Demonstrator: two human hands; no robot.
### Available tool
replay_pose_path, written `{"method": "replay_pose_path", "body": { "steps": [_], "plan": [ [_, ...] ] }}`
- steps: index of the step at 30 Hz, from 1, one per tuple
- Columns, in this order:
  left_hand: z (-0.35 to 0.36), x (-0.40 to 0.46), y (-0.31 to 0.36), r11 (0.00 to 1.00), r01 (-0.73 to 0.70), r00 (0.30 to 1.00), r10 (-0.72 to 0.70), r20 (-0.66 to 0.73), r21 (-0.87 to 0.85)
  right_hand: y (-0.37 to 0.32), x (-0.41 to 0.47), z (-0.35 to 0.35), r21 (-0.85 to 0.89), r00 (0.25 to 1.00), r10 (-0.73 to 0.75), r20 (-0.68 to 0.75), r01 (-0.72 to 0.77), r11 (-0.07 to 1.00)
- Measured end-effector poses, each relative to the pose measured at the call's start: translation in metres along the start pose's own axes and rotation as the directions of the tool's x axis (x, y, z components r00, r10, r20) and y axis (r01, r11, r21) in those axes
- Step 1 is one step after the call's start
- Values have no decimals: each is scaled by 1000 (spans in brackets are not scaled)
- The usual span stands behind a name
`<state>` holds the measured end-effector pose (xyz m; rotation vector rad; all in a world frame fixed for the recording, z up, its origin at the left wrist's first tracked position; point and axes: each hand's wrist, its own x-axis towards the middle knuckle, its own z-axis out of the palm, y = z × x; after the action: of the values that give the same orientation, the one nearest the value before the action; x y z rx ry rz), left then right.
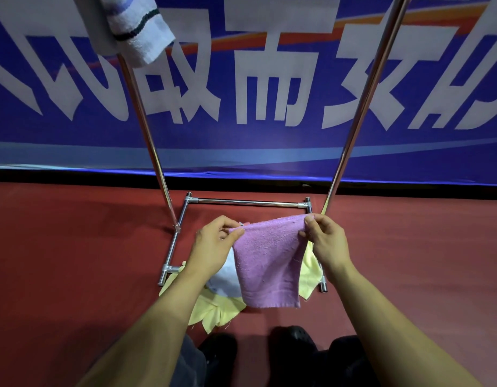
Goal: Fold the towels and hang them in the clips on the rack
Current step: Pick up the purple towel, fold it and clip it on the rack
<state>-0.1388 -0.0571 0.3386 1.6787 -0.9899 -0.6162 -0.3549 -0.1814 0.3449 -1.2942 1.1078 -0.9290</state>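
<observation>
A purple towel [269,261] hangs folded between my hands, low in front of the rack. My left hand [213,244] pinches its top left corner. My right hand [325,238] pinches its top right corner. Below it on the red floor lie a yellow cloth [213,311] and a pale blue-white towel [227,277], partly hidden by my left arm and the purple towel. A white towel with blue and dark stripes [141,29] hangs at the top left of the metal rack [149,135]. No clips are in view.
The rack's chrome base frame [247,203] rests on the red floor [74,261], with two uprights rising left and right. A blue banner [269,152] with large white characters stands right behind. My dark shoes [292,339] are at the bottom.
</observation>
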Motion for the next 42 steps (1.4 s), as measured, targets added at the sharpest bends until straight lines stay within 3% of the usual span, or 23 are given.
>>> {"method": "replay_pose_path", "body": {
  "steps": [2,4,7,11,15,21,25,30,34,42],
  "plan": [
    [1,-3,-4,985,-44,998,35,59,166,1,0,-1,-41,1000,-4,-9,3,999],
    [1,-8,-4,938,-145,975,82,205,314,4,-1,-2,-95,1000,-11,-19,9,995],
    [3,-21,7,768,-351,879,73,470,536,12,1,-4,-181,1000,-23,-12,21,983],
    [15,-36,17,598,-544,760,53,648,589,17,3,-4,-250,999,-26,26,32,968],
    [28,-43,17,557,-570,734,16,679,604,22,4,-2,-261,998,-16,58,31,965],
    [29,-35,8,744,-298,819,-122,560,598,19,2,-5,-276,993,-28,116,59,959],
    [31,-28,1,903,12,857,-230,461,428,17,-4,3,-226,975,-20,223,72,971],
    [23,-17,8,931,302,838,-363,408,207,16,-14,15,-202,928,-15,373,96,975],
    [17,-17,12,920,357,830,-392,396,163,16,-22,23,-195,891,-4,454,103,975],
    [15,-22,22,915,386,817,-398,418,117,20,-29,28,-255,877,7,480,132,958]
  ]
}}
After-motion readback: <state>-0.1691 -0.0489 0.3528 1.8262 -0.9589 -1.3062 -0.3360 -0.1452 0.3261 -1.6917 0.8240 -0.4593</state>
